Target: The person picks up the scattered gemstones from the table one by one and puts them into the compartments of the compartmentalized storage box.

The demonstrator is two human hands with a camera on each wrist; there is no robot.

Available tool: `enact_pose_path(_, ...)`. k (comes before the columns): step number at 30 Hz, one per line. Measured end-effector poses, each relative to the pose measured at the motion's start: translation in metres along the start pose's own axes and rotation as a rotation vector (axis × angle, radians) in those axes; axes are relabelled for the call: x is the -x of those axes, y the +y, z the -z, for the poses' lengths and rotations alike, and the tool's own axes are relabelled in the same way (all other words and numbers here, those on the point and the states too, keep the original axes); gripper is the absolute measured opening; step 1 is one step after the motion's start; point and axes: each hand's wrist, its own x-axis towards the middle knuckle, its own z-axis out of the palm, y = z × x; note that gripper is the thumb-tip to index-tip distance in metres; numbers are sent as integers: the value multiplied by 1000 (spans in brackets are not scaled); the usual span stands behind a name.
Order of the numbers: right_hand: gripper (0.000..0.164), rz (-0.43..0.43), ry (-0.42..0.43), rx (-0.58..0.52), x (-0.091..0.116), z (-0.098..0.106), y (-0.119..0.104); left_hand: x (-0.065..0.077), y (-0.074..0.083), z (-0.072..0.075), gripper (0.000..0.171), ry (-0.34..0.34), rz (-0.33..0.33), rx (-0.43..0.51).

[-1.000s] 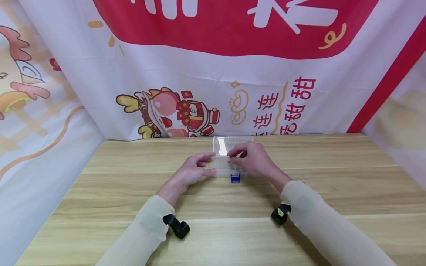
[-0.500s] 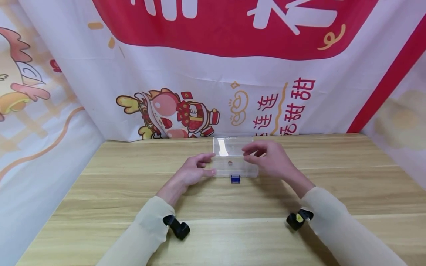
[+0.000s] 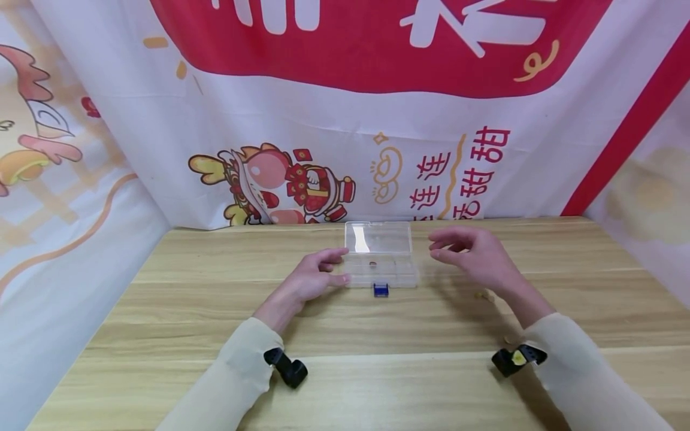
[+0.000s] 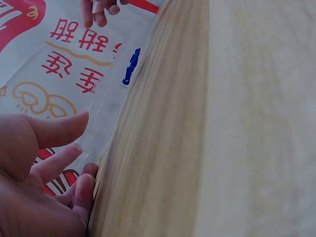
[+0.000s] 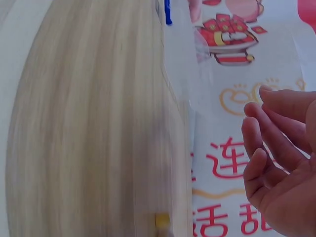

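Note:
A clear plastic compartment box [image 3: 406, 276] lies on the table with its lid [image 3: 385, 238] raised toward the back. A blue latch [image 3: 381, 290] hangs at its front. One compartment holds a small brownish piece [image 3: 372, 264], too small to identify. At the box's left end is my left hand [image 3: 312, 275], thumb and index finger extended and touching the end near the front and the hinge. My right hand [image 3: 474, 254] is in the air right of the box, fingers loosely bent and nothing between them; the right wrist view shows the same hand [image 5: 281, 153].
Small yellowish pieces [image 3: 482, 295] lie on the wooden table [image 3: 350, 389] below the right forearm, and a yellow piece [image 5: 162, 219] shows in the right wrist view. A printed cloth [image 3: 323, 108] hangs directly behind the table's back edge.
My right hand has moved from over the box out to its right, uncovering the compartments and the small brownish piece. My left hand and the box have stayed put.

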Motion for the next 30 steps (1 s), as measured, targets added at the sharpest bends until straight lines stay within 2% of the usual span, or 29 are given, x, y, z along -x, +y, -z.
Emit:
enact_pose_path(8, 36, 1, 27, 17, 7, 16, 22, 1, -1, 1, 61, -5, 0, 3)
enact_pose_path(17, 40, -39, 7, 41, 21, 33, 43, 1, 1, 1, 62, -3, -4, 9)
enact_pose_path(30, 47, -115, -117, 118, 35, 56, 78, 0, 2, 0, 60, 0, 4, -7)
